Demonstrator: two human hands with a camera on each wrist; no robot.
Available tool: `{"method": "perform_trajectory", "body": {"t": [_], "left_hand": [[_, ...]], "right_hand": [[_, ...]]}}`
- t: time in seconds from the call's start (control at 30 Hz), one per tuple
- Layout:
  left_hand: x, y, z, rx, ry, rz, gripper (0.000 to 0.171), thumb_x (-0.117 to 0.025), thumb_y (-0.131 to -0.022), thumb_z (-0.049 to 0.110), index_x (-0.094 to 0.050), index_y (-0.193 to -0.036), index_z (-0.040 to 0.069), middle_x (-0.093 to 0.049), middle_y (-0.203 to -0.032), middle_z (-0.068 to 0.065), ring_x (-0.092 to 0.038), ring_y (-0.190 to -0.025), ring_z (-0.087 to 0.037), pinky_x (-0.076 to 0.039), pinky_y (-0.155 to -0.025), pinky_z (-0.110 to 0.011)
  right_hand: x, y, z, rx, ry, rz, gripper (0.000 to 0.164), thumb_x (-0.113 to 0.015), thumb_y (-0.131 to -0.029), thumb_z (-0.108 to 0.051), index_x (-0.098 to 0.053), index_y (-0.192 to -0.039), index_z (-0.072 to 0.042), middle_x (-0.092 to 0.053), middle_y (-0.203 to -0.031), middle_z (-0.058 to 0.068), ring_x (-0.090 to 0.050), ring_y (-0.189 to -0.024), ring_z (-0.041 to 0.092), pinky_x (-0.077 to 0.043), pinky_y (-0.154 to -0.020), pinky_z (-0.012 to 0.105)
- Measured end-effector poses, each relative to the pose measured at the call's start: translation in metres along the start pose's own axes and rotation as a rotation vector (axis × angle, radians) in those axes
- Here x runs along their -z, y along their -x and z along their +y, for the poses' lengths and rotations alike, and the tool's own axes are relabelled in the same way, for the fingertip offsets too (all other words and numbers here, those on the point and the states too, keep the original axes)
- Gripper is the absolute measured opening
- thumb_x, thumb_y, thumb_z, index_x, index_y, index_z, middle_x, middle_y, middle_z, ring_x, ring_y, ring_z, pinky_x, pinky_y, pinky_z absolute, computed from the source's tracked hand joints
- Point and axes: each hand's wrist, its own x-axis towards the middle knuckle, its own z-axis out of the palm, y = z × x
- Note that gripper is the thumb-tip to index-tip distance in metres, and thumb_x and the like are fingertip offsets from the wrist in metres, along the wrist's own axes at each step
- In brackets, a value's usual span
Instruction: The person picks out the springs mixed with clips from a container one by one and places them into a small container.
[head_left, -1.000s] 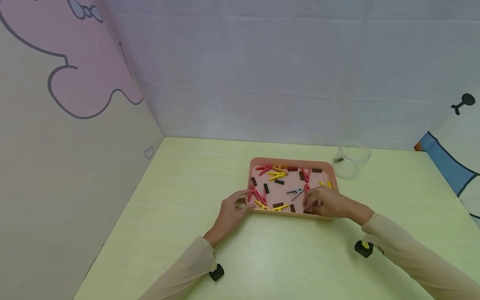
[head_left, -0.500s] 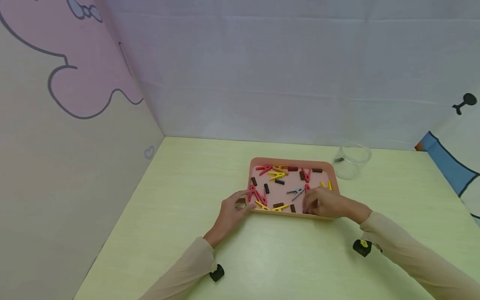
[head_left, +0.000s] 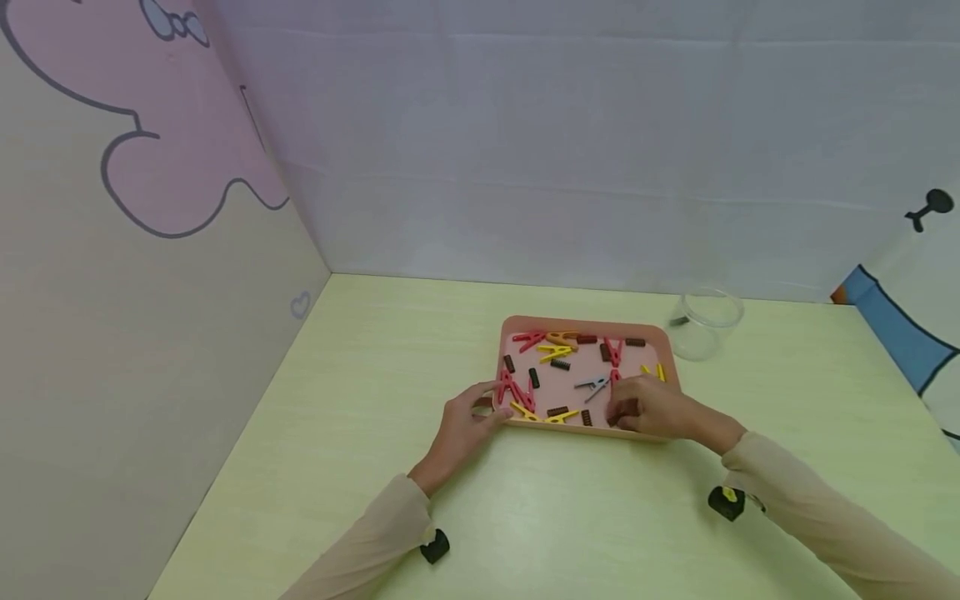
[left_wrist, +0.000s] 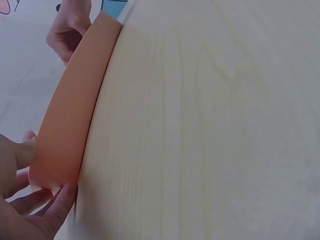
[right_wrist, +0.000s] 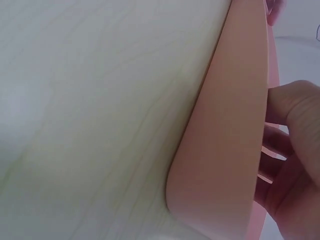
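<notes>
A shallow pink tray (head_left: pixel 551 385) holds several red, yellow and grey-blue clothespins and several small dark ribbed pieces that look like springs. My left hand (head_left: pixel 467 423) holds the tray's front left corner, thumb at the front edge and fingers at the left side; in the left wrist view its fingers touch the orange-pink tray wall (left_wrist: pixel 77 110). My right hand (head_left: pixel 652 406) reaches over the front rim near the right corner, fingers curled down inside. A dark piece shows at its fingertips beside a red clothespin (head_left: pixel 616 376); whether they pinch it is hidden. The grey-blue clothespin (head_left: pixel 594 384) lies just left.
A clear round container (head_left: pixel 703 325) stands behind the tray's right back corner, with one small dark piece visible in it. The pale wooden table (head_left: pixel 375 350) meets a white back wall (head_left: pixel 570 150) and a printed left side wall.
The right hand's fingers shift slightly at the same spot inside the tray's front rim. The left hand stays at the tray corner, and the tray has not moved.
</notes>
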Motion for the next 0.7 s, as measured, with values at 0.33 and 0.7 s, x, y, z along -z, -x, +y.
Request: {"method": "perform_trajectory", "body": {"t": [0.33, 0.7], "left_hand": [[-0.001, 0.001, 0.000, 0.001, -0.008, 0.001, 0.048, -0.069, -0.087, 0.024, -0.056, -0.130, 0.007, -0.055, -0.130, -0.009, -0.060, -0.105, -0.024, -0.053, -0.077, -0.029], [0.000, 0.002, -0.001, 0.001, -0.008, 0.002, 0.048, -0.068, -0.087, 0.025, -0.056, -0.130, 0.009, -0.055, -0.130, -0.008, -0.059, -0.105, -0.024, -0.054, -0.077, -0.029]], "right_hand": [[-0.005, -0.003, -0.009, -0.087, 0.034, 0.095, 0.010, -0.079, -0.076, -0.011, -0.069, -0.079, -0.008, -0.061, -0.073, -0.004, -0.053, -0.065, 0.014, -0.047, -0.057, 0.022], [-0.011, -0.007, -0.017, -0.279, 0.111, 0.173, 0.024, -0.082, -0.074, -0.025, -0.063, -0.069, -0.010, -0.051, -0.062, -0.004, -0.045, -0.060, 0.012, -0.038, -0.052, 0.024]]}}
